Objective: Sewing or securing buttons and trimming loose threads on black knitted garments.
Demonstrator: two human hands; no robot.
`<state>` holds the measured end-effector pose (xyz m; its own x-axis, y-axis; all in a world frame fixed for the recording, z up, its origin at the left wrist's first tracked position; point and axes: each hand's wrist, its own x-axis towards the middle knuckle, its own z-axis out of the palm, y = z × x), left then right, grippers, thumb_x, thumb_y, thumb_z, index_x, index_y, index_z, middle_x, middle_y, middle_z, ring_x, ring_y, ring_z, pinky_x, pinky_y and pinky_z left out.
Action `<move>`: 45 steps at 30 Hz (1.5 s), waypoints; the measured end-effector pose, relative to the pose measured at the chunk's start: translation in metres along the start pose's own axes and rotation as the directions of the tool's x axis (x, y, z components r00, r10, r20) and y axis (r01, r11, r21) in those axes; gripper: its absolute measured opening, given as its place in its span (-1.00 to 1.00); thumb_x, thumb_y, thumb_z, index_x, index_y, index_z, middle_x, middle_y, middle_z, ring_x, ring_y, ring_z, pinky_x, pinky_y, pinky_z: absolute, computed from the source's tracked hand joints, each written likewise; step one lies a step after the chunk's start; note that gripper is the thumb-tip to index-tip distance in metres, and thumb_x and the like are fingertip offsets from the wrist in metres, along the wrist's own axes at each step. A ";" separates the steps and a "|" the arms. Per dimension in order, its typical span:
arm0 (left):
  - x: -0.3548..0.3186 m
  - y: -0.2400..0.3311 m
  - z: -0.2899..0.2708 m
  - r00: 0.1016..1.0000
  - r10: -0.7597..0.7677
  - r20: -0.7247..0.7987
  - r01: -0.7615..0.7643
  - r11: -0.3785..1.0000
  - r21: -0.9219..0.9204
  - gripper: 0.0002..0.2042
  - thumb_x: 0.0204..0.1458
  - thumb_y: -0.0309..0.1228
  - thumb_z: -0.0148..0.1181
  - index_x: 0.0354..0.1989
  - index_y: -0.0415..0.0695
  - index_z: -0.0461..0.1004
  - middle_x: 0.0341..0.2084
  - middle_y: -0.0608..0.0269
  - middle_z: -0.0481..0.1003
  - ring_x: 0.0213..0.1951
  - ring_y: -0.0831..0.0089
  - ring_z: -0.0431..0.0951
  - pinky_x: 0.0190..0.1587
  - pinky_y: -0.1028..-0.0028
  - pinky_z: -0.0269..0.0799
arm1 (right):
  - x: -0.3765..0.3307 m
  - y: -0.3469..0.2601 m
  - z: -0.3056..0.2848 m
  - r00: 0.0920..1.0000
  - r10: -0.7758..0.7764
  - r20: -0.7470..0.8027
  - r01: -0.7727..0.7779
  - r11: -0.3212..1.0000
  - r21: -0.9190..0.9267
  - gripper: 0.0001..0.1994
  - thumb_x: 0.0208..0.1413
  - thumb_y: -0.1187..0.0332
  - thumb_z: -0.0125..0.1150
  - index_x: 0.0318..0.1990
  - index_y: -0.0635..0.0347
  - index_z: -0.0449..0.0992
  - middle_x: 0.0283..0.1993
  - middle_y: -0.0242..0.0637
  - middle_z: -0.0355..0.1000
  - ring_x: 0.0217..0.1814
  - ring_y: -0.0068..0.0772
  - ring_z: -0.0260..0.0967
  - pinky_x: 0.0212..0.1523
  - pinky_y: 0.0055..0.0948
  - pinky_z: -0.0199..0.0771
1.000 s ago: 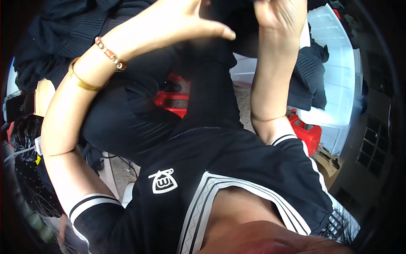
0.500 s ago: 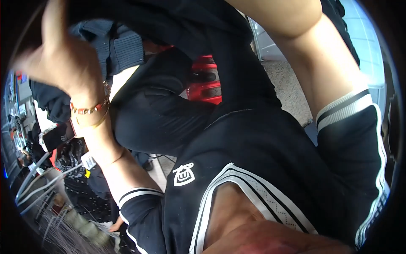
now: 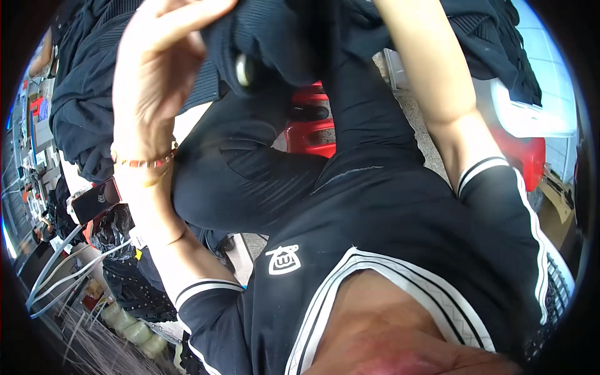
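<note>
My left hand (image 3: 159, 69) is raised at the upper left, beside a dark knit garment (image 3: 269, 40). One digit stretches right along the garment's edge and another bends in near the palm; I see no clear grip, and the hand looks open. A shiny pale oval piece (image 3: 242, 70), blurred, shows at the cloth's lower side. My right forearm (image 3: 431, 69) runs up past the top edge, so that hand is out of view. More dark garments with ribbed bands (image 3: 87, 106) are heaped left of my left hand.
Below the cloth, a red plastic stool or rack (image 3: 309, 140) shows between my dark-clad legs. A phone (image 3: 94, 203) and pale cables (image 3: 81, 262) are at left. Dark ribbed clothing (image 3: 487, 44) and a clear plastic bin (image 3: 531, 119) are at right, with a red object (image 3: 531, 156) below.
My left hand has moved up and right, next to the dark garment. My right forearm has swung left. More heaped clothing shows at both sides, and the shiny oval piece has come into view.
</note>
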<state>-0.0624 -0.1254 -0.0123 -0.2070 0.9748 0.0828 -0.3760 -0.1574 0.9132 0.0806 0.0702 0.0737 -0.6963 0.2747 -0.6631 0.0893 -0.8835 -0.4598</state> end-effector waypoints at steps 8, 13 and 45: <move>0.023 -0.053 0.024 0.908 -0.407 0.102 0.338 0.853 0.399 -0.46 0.05 -0.42 0.31 0.24 -0.19 0.35 0.11 0.28 0.43 0.18 0.49 0.38 0.28 0.53 0.18 | 0.077 0.093 -0.218 0.944 -0.285 0.168 0.298 0.953 -0.056 -0.67 0.26 0.34 0.10 0.12 0.24 0.50 -0.27 -0.09 0.48 -0.77 -0.72 -0.05 -0.77 -0.74 -0.10; 0.027 -0.066 0.026 0.871 -0.486 -0.072 0.484 0.825 0.293 -0.61 0.21 -0.30 0.18 0.16 -0.22 0.44 0.07 0.25 0.49 0.11 0.48 0.47 0.25 0.51 0.26 | 0.061 0.104 -0.215 0.896 -0.402 0.187 0.433 0.884 -0.175 -0.66 0.29 0.28 0.09 0.11 0.29 0.51 -0.42 -0.14 0.53 -0.76 -0.70 0.14 -0.74 -0.74 -0.01; 0.022 -0.055 0.053 0.961 -0.276 -0.009 0.240 0.818 0.523 -0.57 0.24 -0.48 0.07 0.30 -0.12 0.31 -0.14 0.41 0.56 -0.11 0.76 0.47 -0.02 0.76 0.30 | 0.027 0.127 -0.153 0.072 -0.858 0.509 0.879 -0.187 -0.438 -0.66 -0.13 0.61 0.47 -0.15 0.33 0.53 -0.24 -0.27 0.51 -0.32 -0.62 0.43 -0.36 -0.63 0.42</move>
<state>0.0014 -0.0865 -0.0392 -0.1035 0.9789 -0.1762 0.1158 0.1878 0.9754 0.1824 0.0234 -0.0928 -0.4893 0.5841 0.6477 -0.3171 0.5727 -0.7560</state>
